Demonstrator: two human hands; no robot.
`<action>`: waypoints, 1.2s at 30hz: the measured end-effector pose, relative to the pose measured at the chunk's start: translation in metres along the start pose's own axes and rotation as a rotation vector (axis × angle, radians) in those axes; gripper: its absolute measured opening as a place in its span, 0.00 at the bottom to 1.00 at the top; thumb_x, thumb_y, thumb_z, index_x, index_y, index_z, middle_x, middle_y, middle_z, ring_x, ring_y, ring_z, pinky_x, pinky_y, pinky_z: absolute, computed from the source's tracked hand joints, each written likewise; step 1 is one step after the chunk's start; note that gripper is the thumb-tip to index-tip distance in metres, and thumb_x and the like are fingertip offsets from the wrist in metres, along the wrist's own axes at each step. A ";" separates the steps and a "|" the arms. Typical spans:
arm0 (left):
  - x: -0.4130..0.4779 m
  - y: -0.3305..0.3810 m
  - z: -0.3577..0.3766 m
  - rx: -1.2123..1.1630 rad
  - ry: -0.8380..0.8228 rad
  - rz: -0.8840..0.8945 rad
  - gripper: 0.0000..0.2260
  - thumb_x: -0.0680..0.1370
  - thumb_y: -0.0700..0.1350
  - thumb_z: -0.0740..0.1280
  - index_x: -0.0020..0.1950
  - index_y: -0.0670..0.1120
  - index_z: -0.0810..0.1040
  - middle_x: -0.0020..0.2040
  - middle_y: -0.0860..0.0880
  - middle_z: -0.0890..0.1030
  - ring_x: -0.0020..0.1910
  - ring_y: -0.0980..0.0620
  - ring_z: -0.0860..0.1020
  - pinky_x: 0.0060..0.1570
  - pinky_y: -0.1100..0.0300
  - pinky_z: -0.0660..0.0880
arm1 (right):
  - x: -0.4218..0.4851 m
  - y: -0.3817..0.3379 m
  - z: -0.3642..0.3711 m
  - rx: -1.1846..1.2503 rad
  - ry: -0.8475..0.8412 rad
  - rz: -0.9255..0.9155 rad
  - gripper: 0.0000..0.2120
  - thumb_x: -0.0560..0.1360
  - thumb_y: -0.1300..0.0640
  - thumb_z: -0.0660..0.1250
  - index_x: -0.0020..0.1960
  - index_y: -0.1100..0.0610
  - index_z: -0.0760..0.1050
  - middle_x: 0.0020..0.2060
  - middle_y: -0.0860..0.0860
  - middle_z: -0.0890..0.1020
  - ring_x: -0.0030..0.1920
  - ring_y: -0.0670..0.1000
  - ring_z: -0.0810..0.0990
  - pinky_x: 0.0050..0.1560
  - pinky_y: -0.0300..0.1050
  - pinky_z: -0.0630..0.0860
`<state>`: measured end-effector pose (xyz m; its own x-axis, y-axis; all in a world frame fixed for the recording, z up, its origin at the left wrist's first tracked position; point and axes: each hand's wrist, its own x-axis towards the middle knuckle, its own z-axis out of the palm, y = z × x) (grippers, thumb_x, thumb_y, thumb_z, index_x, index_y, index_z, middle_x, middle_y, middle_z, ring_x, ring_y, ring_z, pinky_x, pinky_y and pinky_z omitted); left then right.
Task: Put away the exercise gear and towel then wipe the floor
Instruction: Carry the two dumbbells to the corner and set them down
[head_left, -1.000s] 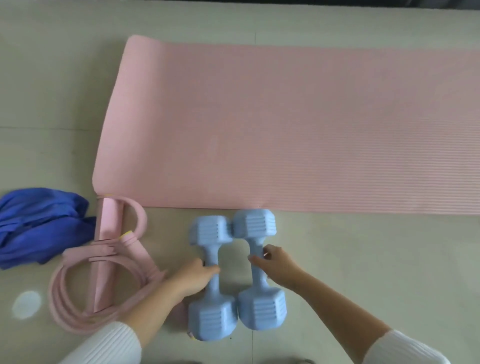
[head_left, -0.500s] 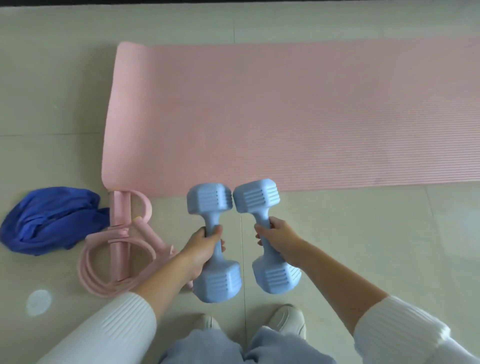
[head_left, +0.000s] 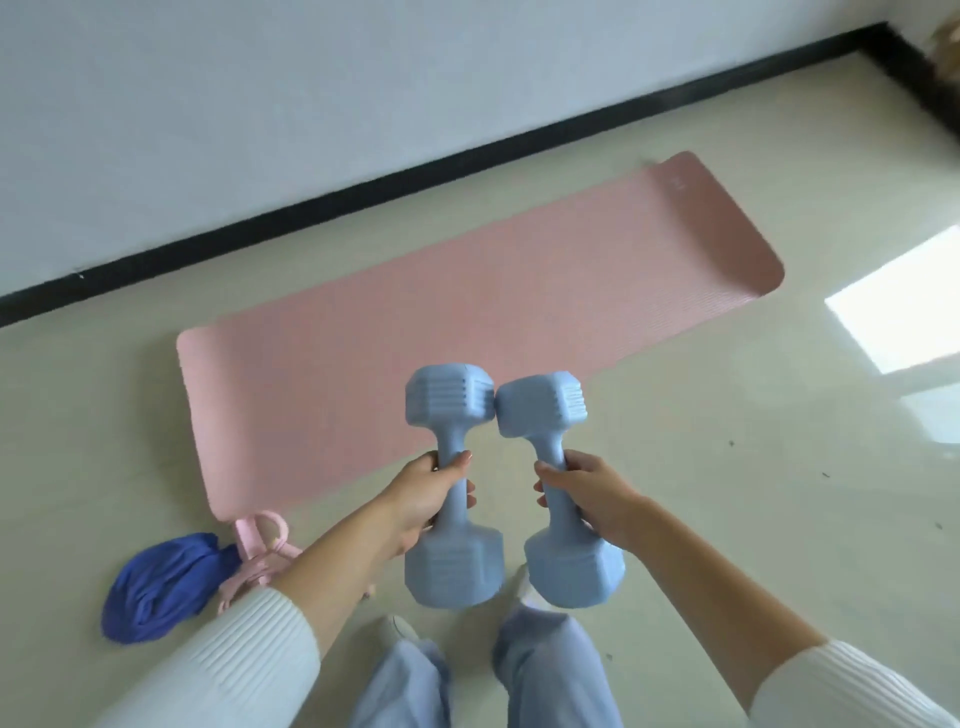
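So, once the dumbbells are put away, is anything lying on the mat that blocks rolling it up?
Nothing visible lies on the pink mat. The pink band and blue towel sit on the floor at its near corner, off its surface. Both hands hold dumbbells.

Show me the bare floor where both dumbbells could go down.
Open tile lies right of the pink mat, toward the window glare, and between the mat's far edge and the black baseboard. Crowded: the mat's near-left corner, where the blue towel and pink resistance band lie.
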<state>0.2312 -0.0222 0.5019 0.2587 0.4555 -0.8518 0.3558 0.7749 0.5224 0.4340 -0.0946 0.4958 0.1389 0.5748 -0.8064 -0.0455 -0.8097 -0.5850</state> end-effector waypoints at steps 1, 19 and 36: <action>-0.011 0.018 0.024 0.024 -0.028 0.005 0.13 0.79 0.53 0.64 0.57 0.45 0.74 0.44 0.47 0.79 0.45 0.48 0.81 0.50 0.52 0.78 | -0.019 -0.005 -0.024 0.033 0.015 0.001 0.07 0.78 0.56 0.67 0.49 0.60 0.76 0.41 0.54 0.80 0.41 0.54 0.80 0.51 0.49 0.77; 0.014 0.244 0.508 0.419 -0.288 0.108 0.12 0.80 0.53 0.64 0.52 0.44 0.75 0.42 0.46 0.78 0.41 0.47 0.79 0.48 0.52 0.77 | -0.110 -0.023 -0.496 0.479 0.489 -0.042 0.08 0.78 0.58 0.66 0.53 0.62 0.76 0.40 0.55 0.78 0.39 0.53 0.77 0.43 0.45 0.77; 0.222 0.576 0.873 0.577 -0.410 0.182 0.13 0.78 0.52 0.67 0.52 0.42 0.77 0.41 0.45 0.79 0.40 0.46 0.80 0.50 0.49 0.78 | 0.037 -0.175 -0.936 0.619 0.622 -0.055 0.10 0.78 0.55 0.66 0.54 0.60 0.75 0.43 0.55 0.79 0.41 0.53 0.78 0.49 0.49 0.78</action>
<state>1.2773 0.1427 0.6477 0.6341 0.2671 -0.7256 0.6622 0.2968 0.6880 1.3734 -0.0415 0.6492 0.6622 0.2972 -0.6879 -0.5260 -0.4695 -0.7092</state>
